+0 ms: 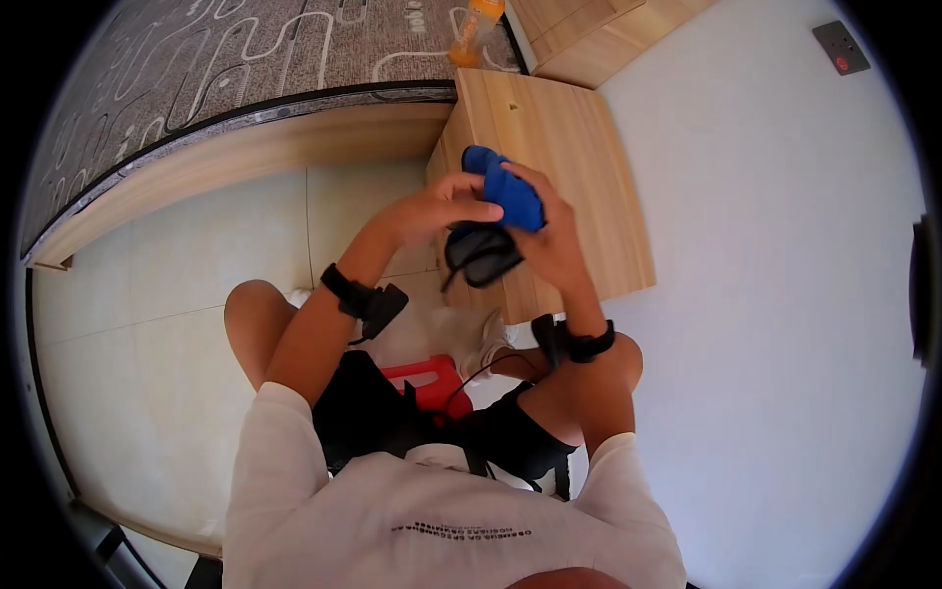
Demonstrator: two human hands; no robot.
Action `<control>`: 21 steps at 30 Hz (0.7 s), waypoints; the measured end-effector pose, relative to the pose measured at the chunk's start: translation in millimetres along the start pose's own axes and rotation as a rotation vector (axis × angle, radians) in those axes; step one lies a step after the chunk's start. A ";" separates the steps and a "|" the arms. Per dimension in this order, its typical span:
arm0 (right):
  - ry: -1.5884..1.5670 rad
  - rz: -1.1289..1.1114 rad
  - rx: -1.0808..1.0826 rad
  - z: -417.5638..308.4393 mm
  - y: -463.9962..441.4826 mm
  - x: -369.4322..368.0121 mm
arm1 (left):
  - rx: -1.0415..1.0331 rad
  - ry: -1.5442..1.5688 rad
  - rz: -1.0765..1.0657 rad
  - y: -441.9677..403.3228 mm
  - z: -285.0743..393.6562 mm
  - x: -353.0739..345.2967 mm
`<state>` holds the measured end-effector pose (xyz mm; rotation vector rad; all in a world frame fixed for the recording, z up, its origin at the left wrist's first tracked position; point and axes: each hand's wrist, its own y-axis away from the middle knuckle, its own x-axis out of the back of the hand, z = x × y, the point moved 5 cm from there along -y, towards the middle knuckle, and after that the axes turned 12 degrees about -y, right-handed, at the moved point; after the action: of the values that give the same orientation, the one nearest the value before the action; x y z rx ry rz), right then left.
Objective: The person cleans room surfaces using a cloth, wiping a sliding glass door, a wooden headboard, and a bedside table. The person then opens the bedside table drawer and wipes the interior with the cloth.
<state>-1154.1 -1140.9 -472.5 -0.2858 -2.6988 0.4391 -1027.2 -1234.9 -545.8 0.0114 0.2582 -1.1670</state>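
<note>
A blue cloth-like bundle (515,196) is held between my two hands above the wooden cabinet top. My left hand (437,208) grips its left side, with the thumb pressed on the front. Around its right side and top curl the fingers of my right hand (551,228). Just below the bundle is a dark object with a thin black strap or cord (481,257); it is blurred, and whether it hangs from my hands or rests on the cabinet I cannot tell.
The wooden cabinet (589,187) stands against the white wall. An orange-capped bottle (476,34) lies on the patterned grey mattress (285,49). Between my legs is a red plastic object (442,385). Black devices are strapped to both wrists, with cables. A socket (841,47) is on the wall.
</note>
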 end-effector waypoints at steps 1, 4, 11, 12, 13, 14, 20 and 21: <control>0.072 0.063 0.039 6.1 -2.3 25.8 | 0.001 0.000 -0.001 -5.6 -10.9 9.9; 0.361 0.258 0.219 9.0 -4.8 65.0 | 0.011 -0.231 0.235 -13.6 -52.2 60.6; 0.322 -0.357 0.057 65.0 22.3 40.7 | 0.150 -1.523 0.185 -31.3 -112.3 59.3; 0.308 -0.474 0.034 48.4 25.7 11.5 | 0.216 -1.623 0.082 -39.6 -118.3 57.1; 0.294 -0.598 0.020 35.3 30.9 -9.6 | 0.211 -1.624 0.085 -41.5 -116.3 58.1; 0.293 -0.602 -0.002 46.1 29.7 -3.7 | 0.137 -1.713 0.081 -49.7 -122.2 55.1; 0.650 -0.096 -0.240 80.9 11.3 82.3 | 0.152 -1.824 -0.066 -57.6 -122.2 45.8; 0.794 -0.002 -0.485 81.8 13.8 91.4 | 0.186 -1.822 -0.062 -55.0 -120.4 46.5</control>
<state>-1268.1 -1126.0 -517.4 -0.4689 -1.9734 -0.2982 -1083.7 -1281.7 -665.4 -0.8559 -1.4520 -0.8645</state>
